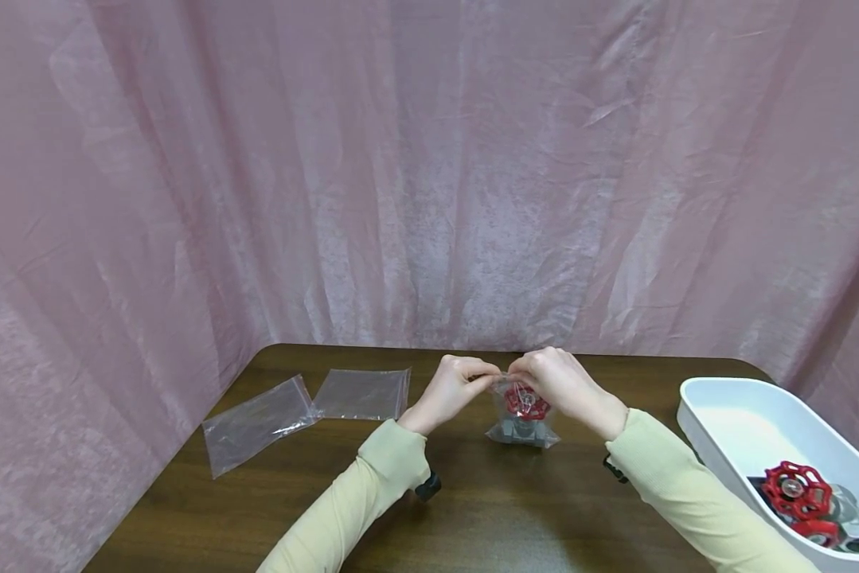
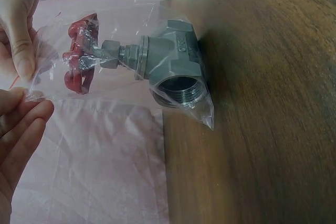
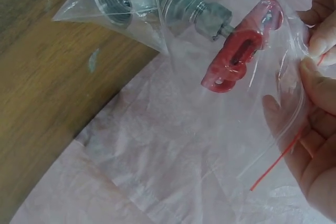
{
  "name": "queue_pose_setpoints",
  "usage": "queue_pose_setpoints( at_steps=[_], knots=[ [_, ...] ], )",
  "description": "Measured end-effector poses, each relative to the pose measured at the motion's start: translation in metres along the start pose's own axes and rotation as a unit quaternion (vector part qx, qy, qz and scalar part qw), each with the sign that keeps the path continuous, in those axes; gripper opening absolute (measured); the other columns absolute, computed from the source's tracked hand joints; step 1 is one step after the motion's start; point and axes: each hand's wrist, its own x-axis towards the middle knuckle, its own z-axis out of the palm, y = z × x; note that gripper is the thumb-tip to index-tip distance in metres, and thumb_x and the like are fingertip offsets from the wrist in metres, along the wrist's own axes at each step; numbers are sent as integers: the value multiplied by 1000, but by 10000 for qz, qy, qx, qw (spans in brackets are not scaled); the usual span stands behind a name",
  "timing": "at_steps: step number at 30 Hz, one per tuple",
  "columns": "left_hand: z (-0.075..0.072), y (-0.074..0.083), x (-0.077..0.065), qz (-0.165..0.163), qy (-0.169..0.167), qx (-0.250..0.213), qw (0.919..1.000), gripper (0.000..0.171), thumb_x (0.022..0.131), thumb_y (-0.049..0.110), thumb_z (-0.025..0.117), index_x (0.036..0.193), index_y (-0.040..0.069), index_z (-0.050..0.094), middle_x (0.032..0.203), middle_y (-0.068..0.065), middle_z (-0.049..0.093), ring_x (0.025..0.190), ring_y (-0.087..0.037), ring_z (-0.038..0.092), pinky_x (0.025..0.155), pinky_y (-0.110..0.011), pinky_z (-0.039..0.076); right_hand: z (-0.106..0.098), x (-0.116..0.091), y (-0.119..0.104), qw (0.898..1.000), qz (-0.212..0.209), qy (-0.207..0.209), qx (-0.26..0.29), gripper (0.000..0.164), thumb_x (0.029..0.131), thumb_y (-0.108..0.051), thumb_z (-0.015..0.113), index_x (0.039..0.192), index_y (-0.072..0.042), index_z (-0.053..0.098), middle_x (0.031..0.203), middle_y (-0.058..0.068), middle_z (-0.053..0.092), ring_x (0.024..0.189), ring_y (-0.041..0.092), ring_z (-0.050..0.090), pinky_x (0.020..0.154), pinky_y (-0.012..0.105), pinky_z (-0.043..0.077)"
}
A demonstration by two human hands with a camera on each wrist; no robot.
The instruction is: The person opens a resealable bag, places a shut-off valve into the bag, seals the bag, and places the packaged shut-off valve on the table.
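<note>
A gate valve [image 2: 173, 51] with a red handwheel [image 1: 526, 403] and a grey metal body stands upright on the table inside a clear zip-lock bag [image 3: 157, 30]. My left hand [image 1: 452, 390] pinches one end of the bag's mouth between thumb and fingers. The bag's top edge is also pinched by my right hand [image 1: 561, 388], close beside the left one. In the right wrist view, a red line [image 3: 278, 161] runs along the mouth by the fingers. The valve's threaded opening [image 2: 181, 90] shows through the plastic.
Two flat clear bags [image 1: 260, 422] [image 1: 365, 394] lie on the wooden table [image 1: 472, 517] to the left. A white bin [image 1: 730, 406] at the right holds more valves with red handwheels [image 1: 797, 490]. Pink curtain [image 1: 429, 175] hangs behind the table.
</note>
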Motion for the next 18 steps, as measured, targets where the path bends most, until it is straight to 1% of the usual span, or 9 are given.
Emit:
queue_pose_setpoints(
  at_steps=[3, 6, 10, 13, 15, 18],
  knots=[
    [0, 0, 0, -93, 41, -75, 9999, 9, 85, 3, 63, 87, 4, 71, 82, -1, 66, 68, -6, 60, 57, -18, 46, -1, 0, 0, 9999, 166, -28, 36, 6, 78, -13, 70, 74, -8, 70, 70, -4, 64, 59, 7, 58, 49, 27, 46],
    [0, 0, -1, -195, 73, -169, 9996, 9, 84, 3, 63, 88, 4, 70, 81, -2, 67, 67, -10, 61, 56, -18, 45, -1, 1, -1, 9997, 243, -33, 14, 7, 78, -14, 70, 74, -8, 70, 71, -4, 64, 60, 9, 59, 50, 28, 47],
    [2, -1, -2, -125, 89, -237, 9996, 9, 83, 2, 63, 88, 2, 70, 80, -5, 67, 65, -15, 62, 56, -19, 46, -2, 1, -3, 9995, 323, -1, 55, 4, 77, -12, 71, 74, -9, 70, 70, -4, 64, 59, 8, 58, 50, 27, 46],
    [2, -1, -1, -30, 102, -320, 9994, 8, 83, 0, 63, 88, 1, 70, 81, -7, 66, 65, -19, 62, 55, -22, 47, -3, 1, -4, 9995, 298, 30, 76, 4, 75, -10, 72, 72, -11, 70, 67, -6, 62, 55, 4, 54, 48, 25, 44],
    [2, 0, -1, -6, 113, -305, 9995, 9, 83, 0, 63, 88, 1, 70, 81, -6, 67, 66, -18, 62, 56, -22, 46, -3, 1, -3, 9998, 176, 60, 37, 6, 74, -9, 73, 70, -12, 69, 63, -9, 59, 51, 1, 48, 45, 24, 42],
    [2, 1, -1, -3, 105, -166, 9998, 9, 84, 2, 63, 88, 3, 71, 82, -3, 67, 68, -10, 61, 56, -19, 45, -3, 1, -2, 9999, -40, 124, -79, 11, 73, -7, 74, 68, -14, 67, 58, -12, 53, 48, 1, 40, 43, 24, 38]
  ],
)
